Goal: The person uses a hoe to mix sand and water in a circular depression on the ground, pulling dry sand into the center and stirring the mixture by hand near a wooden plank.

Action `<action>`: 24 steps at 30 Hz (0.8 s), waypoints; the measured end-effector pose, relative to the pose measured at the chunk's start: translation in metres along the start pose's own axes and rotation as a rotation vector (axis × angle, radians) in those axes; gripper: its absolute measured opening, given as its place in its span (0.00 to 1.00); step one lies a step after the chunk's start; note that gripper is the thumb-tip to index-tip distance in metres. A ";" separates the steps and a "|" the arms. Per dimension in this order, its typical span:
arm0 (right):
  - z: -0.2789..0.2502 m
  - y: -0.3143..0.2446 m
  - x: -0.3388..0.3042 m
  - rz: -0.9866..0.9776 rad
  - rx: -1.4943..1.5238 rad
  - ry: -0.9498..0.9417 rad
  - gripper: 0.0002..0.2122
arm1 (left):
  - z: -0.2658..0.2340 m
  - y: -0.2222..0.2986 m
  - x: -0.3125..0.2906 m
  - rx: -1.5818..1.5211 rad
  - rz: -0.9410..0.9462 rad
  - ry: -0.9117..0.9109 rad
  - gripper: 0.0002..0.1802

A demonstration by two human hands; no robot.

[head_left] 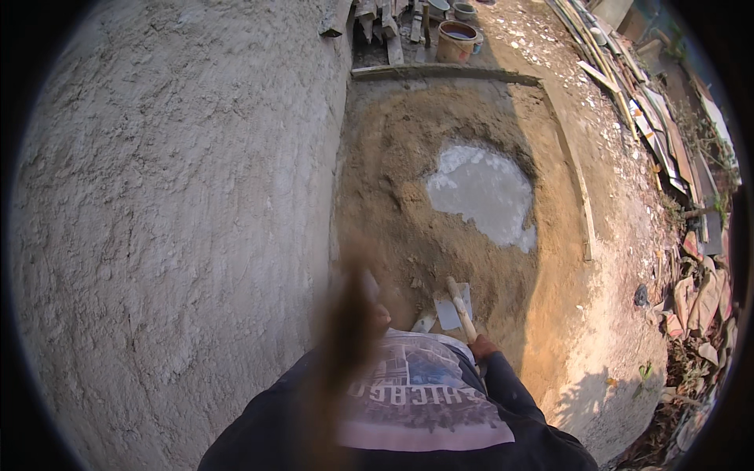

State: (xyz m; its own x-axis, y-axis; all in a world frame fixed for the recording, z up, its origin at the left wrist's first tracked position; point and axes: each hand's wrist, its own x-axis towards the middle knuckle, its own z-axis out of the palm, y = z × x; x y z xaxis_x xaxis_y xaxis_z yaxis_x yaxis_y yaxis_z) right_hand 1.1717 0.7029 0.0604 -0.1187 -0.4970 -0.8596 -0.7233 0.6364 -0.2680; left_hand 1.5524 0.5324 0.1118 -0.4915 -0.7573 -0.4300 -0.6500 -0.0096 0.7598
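Note:
My right hand (485, 348) is closed round the pale wooden handle of a hoe (463, 310), low in front of my body. Its flat grey blade (453, 308) lies close to the handle's far end, over the near edge of the sand (393, 220). To the left, a bit of my left hand (382, 316) shows beside a blurred brown shape (353, 322) very near the camera. That shape hides most of the hand, so its grip is unclear. Ahead, a pool of grey, watery cement (483, 192) sits in a hollow of the sand.
A rough grey wall (173, 196) rises along the left. Low strips (448, 71) edge the sand at the back and right. Beyond stand a bucket (455, 41) of dark liquid and stacked wood (389, 27). Planks (660, 118) and crumpled sacks (699, 298) line the right side.

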 end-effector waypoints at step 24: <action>-0.124 -0.495 0.220 0.030 0.736 0.071 0.16 | -0.153 -0.096 0.456 -1.185 -0.704 0.100 0.26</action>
State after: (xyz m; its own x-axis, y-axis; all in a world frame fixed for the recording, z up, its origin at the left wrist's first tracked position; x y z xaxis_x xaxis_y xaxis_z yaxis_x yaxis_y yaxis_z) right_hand 1.4192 0.2049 0.0585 -0.1929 -0.4946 -0.8474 -0.0790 0.8687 -0.4890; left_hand 1.4791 0.0881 -0.0831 -0.1923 -0.4041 -0.8943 0.1598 -0.9120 0.3777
